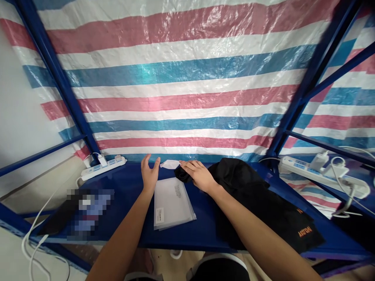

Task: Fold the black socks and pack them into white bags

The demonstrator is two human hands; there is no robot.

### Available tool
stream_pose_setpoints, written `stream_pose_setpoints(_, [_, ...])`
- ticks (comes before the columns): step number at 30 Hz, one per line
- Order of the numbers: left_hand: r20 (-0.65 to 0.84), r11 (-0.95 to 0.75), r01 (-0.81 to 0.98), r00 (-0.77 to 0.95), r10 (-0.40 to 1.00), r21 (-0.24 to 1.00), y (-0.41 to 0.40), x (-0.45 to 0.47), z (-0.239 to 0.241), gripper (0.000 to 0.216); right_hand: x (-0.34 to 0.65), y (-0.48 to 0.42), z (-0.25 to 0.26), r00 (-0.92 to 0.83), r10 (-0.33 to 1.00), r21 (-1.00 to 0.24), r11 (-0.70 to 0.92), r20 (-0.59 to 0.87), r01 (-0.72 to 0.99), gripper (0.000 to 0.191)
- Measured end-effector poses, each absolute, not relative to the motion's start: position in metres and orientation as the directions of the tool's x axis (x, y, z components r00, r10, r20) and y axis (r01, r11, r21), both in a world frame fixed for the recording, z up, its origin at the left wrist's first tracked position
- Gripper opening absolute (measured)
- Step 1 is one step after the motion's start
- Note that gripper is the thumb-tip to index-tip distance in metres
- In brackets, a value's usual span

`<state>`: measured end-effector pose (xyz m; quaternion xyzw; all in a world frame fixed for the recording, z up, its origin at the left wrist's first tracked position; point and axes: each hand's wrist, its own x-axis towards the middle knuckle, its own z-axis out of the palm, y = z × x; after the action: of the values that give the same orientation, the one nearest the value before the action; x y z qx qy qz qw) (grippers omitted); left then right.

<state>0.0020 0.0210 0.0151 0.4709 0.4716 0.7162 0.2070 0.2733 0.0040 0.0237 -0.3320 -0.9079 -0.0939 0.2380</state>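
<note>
My left hand [150, 171] is raised above the blue tabletop, thumb and fingers apart, with nothing in it. Under my right hand [199, 174] lies a rolled end of a black garment [234, 175]; the fingers stretch flat over it, and the thumb is hidden. A small white tag or slip [170, 164] sits between my hands, its right end by the right fingertips. The garment spreads to the right, with orange lettering on its lower part. Closer to me, frosted plastic zip bags [170, 201] lie stacked, with printed text and a white label.
A white power strip [102, 168] stands at the back left, another [325, 175] with plugs and cables at the right. A dark flat item [58, 218] and a blurred-out object are at the left. Blue metal posts [64, 93] frame a striped plastic sheet [187, 74].
</note>
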Motion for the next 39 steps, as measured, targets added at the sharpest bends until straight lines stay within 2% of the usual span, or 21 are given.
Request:
stream_pose_setpoints(2, [0.723, -0.622, 0.378, -0.26, 0.64, 0.686, 0.009, 0.009, 0.023, 0.044, 0.272, 0.003, 0.023, -0.638, 0.577, 0.009, 0.738, 0.509, 0.675, 0.105])
stream_pose_setpoints(3, [0.778, -0.675, 0.429, -0.117, 0.617, 0.6, 0.005, 0.014, 0.025, 0.039, 0.271, 0.003, 0.023, -0.634, 0.581, 0.012, 0.732, 0.51, 0.681, 0.104])
stream_pose_setpoints(6, [0.772, -0.753, 0.465, 0.203, 0.602, 0.465, -0.004, 0.031, 0.026, 0.028, 0.267, -0.001, 0.022, -0.648, 0.576, 0.031, 0.736, 0.498, 0.677, 0.099])
stream_pose_setpoints(8, [0.759, -0.758, 0.479, 0.251, 0.601, 0.442, -0.005, 0.038, 0.022, 0.026, 0.266, -0.003, 0.022, -0.658, 0.569, 0.029, 0.745, 0.493, 0.666, 0.095])
stream_pose_setpoints(13, [0.771, -0.728, 0.559, 0.228, 0.595, 0.397, 0.001, 0.034, 0.015, 0.019, 0.265, -0.006, 0.023, -0.658, 0.564, -0.041, 0.774, 0.499, 0.632, 0.102])
stream_pose_setpoints(16, [0.778, -0.734, 0.538, 0.208, 0.592, 0.415, 0.002, 0.029, 0.016, 0.02, 0.263, -0.006, 0.024, -0.653, 0.561, -0.081, 0.786, 0.509, 0.612, 0.105])
stream_pose_setpoints(22, [0.807, -0.761, 0.465, 0.151, 0.572, 0.452, -0.006, 0.031, 0.025, 0.019, 0.273, 0.007, 0.024, -0.599, 0.611, -0.111, 0.742, 0.518, 0.661, 0.095])
stream_pose_setpoints(25, [0.845, -0.749, 0.465, 0.004, 0.535, 0.472, -0.009, 0.028, 0.032, 0.016, 0.286, 0.016, 0.022, -0.484, 0.705, -0.14, 0.629, 0.519, 0.765, 0.091])
stream_pose_setpoints(29, [0.764, -0.667, 0.375, -0.274, 0.584, 0.644, -0.003, 0.02, 0.032, 0.021, 0.291, 0.021, 0.017, -0.356, 0.757, -0.225, 0.543, 0.547, 0.809, 0.089])
stream_pose_setpoints(33, [0.614, -0.575, 0.224, -0.382, 0.691, 0.787, 0.016, 0.009, 0.021, 0.031, 0.285, 0.02, 0.015, -0.31, 0.749, -0.455, 0.62, 0.585, 0.639, 0.084])
stream_pose_setpoints(36, [0.569, -0.553, 0.155, -0.351, 0.743, 0.818, 0.028, -0.001, 0.015, 0.033, 0.285, 0.019, 0.019, -0.287, 0.755, -0.652, 0.654, 0.589, 0.384, 0.074])
stream_pose_setpoints(39, [0.546, -0.537, 0.112, -0.27, 0.793, 0.836, 0.031, -0.009, 0.016, 0.035, 0.288, 0.016, 0.027, -0.256, 0.81, -0.814, 0.569, 0.528, 0.119, 0.07])
